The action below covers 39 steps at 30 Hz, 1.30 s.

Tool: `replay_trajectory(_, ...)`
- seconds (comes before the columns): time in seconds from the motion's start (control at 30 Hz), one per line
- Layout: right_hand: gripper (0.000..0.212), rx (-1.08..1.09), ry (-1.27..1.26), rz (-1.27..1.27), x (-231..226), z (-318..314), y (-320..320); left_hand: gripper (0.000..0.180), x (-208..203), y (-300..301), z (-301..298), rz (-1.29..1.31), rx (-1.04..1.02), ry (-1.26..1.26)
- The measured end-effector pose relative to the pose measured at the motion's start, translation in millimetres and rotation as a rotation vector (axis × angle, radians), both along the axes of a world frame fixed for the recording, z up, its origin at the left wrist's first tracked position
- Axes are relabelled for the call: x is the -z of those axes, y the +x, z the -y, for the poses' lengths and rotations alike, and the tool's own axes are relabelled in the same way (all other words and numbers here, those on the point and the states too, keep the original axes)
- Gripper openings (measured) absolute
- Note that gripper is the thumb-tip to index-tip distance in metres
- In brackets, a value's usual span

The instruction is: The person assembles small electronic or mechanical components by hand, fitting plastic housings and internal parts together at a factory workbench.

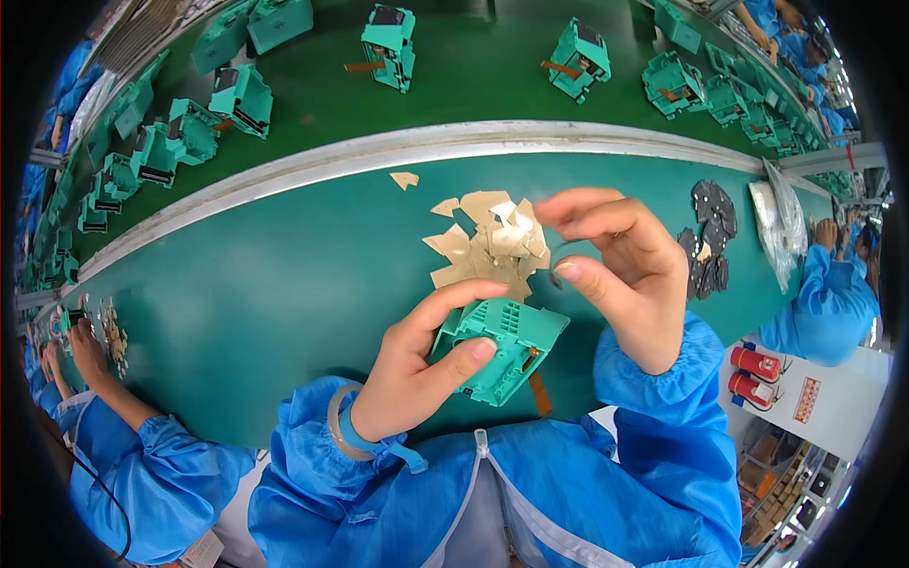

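My left hand [407, 369] grips a green plastic housing [507, 350], thumb across its face and fingers along its far side. Slots show in the housing's upper part, and an orange-brown flat ribbon cable [540, 393] hangs from its lower right. To the right, my right hand [625, 270] is raised above the bench with its fingers curled. At its thumb tip is a thin, dark, curved strip [557, 275], too small to identify further. Just beyond both hands lies a pile of beige paper-like scraps [488, 241].
A metal rail [379, 147] separates the bench from a green belt carrying several similar green housings [388, 47]. Dark flat pieces [712, 232] and a clear plastic bag [779, 227] lie on the right. Co-workers in blue sleeves [156, 483] work on both sides.
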State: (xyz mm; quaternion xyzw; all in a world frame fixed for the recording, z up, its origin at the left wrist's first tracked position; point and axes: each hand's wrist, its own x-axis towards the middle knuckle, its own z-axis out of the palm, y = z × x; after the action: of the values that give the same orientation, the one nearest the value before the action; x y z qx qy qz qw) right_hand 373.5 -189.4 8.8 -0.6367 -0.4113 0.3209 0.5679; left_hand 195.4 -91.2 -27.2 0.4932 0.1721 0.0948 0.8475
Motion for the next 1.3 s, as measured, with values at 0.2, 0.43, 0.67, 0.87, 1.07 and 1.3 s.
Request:
replay_trajectory(0.2,0.023,0.070,0.029,-0.429,12.0,6.2,-18.3,0.038,7.3,7.2,9.2,-0.082,0.009,-0.012)
replay_trajectory(0.43,0.025,0.088,0.004,-0.441,25.5,7.3,-27.9,0.036,12.5,12.1,14.4,-0.057,-0.021,0.004)
replay_trajectory(0.67,0.023,0.051,0.086,-0.317,37.3,5.7,-32.4,0.033,13.0,15.6,17.8,-0.068,-0.068,-0.086)
replay_trajectory(0.87,0.022,0.056,0.114,-0.200,40.2,5.0,-33.9,0.030,15.5,16.3,19.0,-0.076,-0.085,-0.080)
replay_trajectory(1.07,0.022,0.050,0.148,0.045,42.7,5.4,-32.4,0.027,18.9,19.5,20.9,-0.074,-0.097,-0.042)
replay_trajectory(1.3,0.022,0.053,0.156,0.128,44.9,6.3,-32.0,0.025,23.1,22.1,23.3,-0.058,-0.111,-0.059)
